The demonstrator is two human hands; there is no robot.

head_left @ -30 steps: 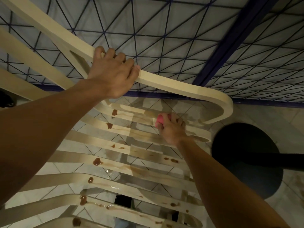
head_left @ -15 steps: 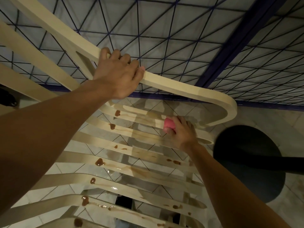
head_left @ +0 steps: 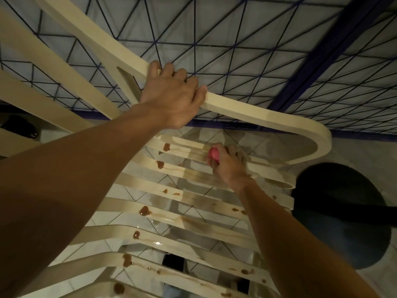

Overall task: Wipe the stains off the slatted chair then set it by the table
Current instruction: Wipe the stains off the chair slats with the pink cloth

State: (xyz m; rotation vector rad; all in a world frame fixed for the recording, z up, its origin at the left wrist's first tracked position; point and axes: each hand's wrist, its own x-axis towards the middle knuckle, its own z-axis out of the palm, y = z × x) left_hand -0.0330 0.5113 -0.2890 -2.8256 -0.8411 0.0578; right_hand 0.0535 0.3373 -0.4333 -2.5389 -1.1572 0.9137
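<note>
left hand (head_left: 171,97): fingers curled over the chair (head_left: 268,120) arm rail | right hand (head_left: 227,166): grips a pink cloth (head_left: 213,153), pressed on a far slat (head_left: 189,150) | brown stains (head_left: 145,211): along the slats' left part | chair: over the tiled floor (head_left: 356,151)

Your slatted chair (head_left: 236,108) is pale cream, and its curved rail sweeps across in front of you and bends round at the right. Below the rail the slats lie in a row with open gaps between them. Brown stains (head_left: 145,211) dot the slats' left parts, with thin smeared streaks trailing rightward. The pink wiping pad (head_left: 213,153) is pressed onto an upper slat, gripped in your right hand (head_left: 229,166).
</note>
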